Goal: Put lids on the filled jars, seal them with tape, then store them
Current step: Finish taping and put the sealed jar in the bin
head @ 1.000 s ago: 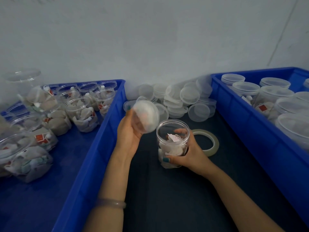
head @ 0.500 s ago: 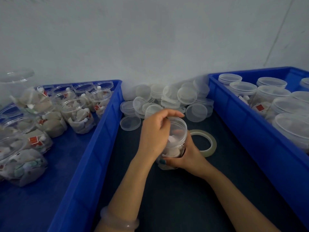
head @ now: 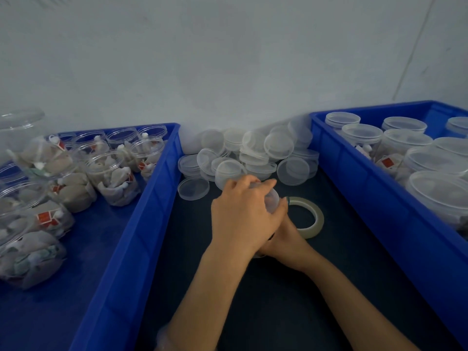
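Left hand [head: 243, 216] curls over the lid [head: 271, 198], seating it on a jar (hidden between the hands) that the right hand [head: 285, 239] grips, just left of the tape [head: 310, 220]. Taping and storing are not yet done. Behind the tape sit spare lids [head: 253, 153], far left of it open jars [head: 114, 178], and right of it lidded jars [head: 362, 134].

Your left grip [head: 243, 214] sits on the lid [head: 272, 196], fingers curled over it, on top of the jar [head: 275, 208]. Your right grip [head: 286, 239] wraps the jar's side, lower down. The tape roll [head: 307, 219] lies flat just right of the jar. Loose lids [head: 253, 153] are heaped at the tabletop [head: 278, 312] far edge. Left bin [head: 152, 198]: open filled jars [head: 114, 178]. Right bin [head: 379, 211]: lidded jars [head: 405, 148].
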A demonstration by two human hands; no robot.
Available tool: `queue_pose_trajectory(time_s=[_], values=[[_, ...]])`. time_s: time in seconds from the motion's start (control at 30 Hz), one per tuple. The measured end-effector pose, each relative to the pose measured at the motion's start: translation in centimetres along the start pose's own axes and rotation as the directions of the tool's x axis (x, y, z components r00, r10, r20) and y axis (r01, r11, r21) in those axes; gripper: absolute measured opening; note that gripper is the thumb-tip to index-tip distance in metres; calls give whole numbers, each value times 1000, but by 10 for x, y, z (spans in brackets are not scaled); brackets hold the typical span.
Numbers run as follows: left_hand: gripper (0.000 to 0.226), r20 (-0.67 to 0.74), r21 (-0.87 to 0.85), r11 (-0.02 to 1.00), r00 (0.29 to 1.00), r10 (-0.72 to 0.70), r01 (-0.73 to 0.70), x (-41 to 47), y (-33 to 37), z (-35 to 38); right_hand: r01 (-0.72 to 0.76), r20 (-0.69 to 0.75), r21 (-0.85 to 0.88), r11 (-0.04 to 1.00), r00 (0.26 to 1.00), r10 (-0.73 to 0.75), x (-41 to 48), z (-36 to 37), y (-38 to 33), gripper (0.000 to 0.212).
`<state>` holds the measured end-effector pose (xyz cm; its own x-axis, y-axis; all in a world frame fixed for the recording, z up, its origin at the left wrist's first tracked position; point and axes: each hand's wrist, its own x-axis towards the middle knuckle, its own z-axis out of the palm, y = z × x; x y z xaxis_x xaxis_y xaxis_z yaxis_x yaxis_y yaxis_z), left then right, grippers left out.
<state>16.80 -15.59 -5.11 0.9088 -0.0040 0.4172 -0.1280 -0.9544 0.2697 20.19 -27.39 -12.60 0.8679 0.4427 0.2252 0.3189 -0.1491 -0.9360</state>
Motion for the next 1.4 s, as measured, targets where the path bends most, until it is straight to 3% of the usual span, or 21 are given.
queue_pose_trajectory(time_s=[0.1, 0.2, 0.33, 0.47, 0.67, 0.83, 0.93, 0.97, 1.1, 1.3, 1.4], values=[[57, -41, 49, 992, 992, -117, 119, -1, 13, 5, -6, 0, 30, 1000, 1000, 6, 1, 0, 1, 86], [56, -31, 7, 990, 990, -140, 140, 0, 12, 5, -3, -14, 27, 1000, 1000, 3, -1, 2, 2, 81], [45, 36, -158, 987, 999, -30, 35, 0, -4, 0, 41, -53, 68, 997, 998, -37, -3, 4, 0, 76], [42, 74, -295, 953, 993, 93, -67, -2, -18, -9, 13, 5, 137, 991, 1000, -14, -5, -1, -6, 77], [31, 187, -656, 754, 970, 156, 5, -5, -43, -24, -197, 267, 328, 924, 957, 109, -11, -6, -20, 52], [34, 242, -810, 580, 951, 194, 88, -4, -45, -23, -311, 407, 430, 847, 905, 126, -14, -10, -27, 51], [30, 241, -854, 508, 949, 203, 108, -5, -47, -22, -370, 402, 317, 873, 886, 230, -12, -11, -34, 44], [31, 234, -859, 502, 951, 200, 106, -5, -47, -22, -369, 386, 275, 888, 888, 250, -11, -11, -36, 48], [34, 241, -854, 506, 953, 181, 120, -5, -45, -27, -368, 414, 428, 825, 892, 182, -14, -8, -40, 85], [37, 273, -816, 559, 951, 146, 149, -6, -42, -34, -312, 389, 422, 851, 910, 141, -15, -8, -41, 57], [33, 281, -697, 688, 960, 4, 201, -7, -40, -27, -236, 285, 264, 935, 945, 158, -13, -6, -43, 51]])
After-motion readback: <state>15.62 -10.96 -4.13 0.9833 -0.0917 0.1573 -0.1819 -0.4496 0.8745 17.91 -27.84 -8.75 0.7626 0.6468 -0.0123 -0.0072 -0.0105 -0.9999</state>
